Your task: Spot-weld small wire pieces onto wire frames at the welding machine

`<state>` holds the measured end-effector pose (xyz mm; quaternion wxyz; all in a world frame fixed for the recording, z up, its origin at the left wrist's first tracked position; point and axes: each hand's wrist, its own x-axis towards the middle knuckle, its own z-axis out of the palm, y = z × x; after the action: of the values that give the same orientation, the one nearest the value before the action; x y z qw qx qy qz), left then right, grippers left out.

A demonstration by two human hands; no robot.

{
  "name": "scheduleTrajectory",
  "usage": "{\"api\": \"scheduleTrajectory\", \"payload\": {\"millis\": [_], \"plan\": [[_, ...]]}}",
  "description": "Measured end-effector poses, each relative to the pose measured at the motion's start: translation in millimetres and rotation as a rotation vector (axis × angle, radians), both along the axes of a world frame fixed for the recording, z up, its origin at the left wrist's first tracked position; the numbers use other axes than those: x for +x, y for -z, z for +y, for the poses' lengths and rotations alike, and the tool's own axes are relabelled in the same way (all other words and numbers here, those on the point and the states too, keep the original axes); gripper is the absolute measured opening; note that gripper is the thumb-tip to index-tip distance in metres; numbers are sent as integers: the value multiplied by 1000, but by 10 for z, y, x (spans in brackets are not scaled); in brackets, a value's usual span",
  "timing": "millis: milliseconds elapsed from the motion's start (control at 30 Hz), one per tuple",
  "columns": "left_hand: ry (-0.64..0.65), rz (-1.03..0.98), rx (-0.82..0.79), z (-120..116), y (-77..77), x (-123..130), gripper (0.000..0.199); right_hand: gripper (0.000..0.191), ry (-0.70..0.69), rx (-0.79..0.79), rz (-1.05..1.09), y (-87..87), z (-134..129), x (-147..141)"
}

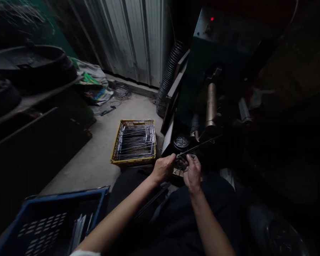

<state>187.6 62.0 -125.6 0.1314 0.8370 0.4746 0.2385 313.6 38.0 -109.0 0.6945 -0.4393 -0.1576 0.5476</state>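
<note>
Beside the green machine with a lit red lamp (196, 89), the left hand (164, 168) has its fingers curled in a closed grip around one end of a thin, dark metal wire piece (200, 145), and the right hand (192, 171) pinches it between thumb and fingers, the piece slanting up toward the machine's lower part. Just left of the machine's foot sits a round dish of small shiny metal bits (181, 142), and farther left on the floor stands a yellow plastic crate (133, 162) (filled with bent wire frames (136, 140)).
</note>
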Motion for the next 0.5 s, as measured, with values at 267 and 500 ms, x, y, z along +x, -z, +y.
{"api": "scheduleTrajectory", "payload": {"millis": [267, 500], "plan": [[-21, 53, 9, 160, 32, 290, 16, 28, 51, 19, -52, 14, 156, 217], [-17, 76, -3, 226, -25, 428, 14, 29, 71, 25, -97, 0, 234, 343]]}}
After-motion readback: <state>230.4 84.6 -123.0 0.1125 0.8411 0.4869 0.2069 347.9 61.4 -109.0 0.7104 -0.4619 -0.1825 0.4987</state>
